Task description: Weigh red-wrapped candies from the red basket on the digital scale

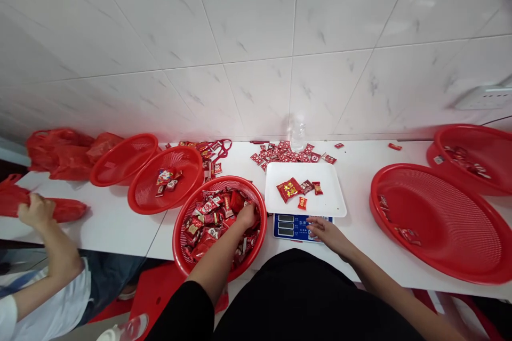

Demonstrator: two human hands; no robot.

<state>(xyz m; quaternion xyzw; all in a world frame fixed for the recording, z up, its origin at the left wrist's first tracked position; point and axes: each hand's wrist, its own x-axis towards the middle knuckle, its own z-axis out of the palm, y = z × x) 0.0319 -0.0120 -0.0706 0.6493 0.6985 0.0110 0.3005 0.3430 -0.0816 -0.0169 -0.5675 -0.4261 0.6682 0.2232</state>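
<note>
Right hand [330,235] at one o'clock, by blue scale [298,227], fingers loosely parted. Left hand [246,217] at eleven, sunk among wrapped sweets [208,235] in red basket [176,240]; cannot tell whether gripping. Beyond, at twelve: white tray [280,208] bearing four packets [288,189]; farther, scattered packets [284,152], clear bottle [297,137].

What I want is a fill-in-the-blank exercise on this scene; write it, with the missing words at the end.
1. The left hand is inside a ____ basket of wrapped sweets.
2. The right hand is at the scale, whose panel is ____.
3. The tray above that panel is ____.
4. In this view, the tray is to the ____ of that basket.

Missing words: red; blue; white; right.
</note>
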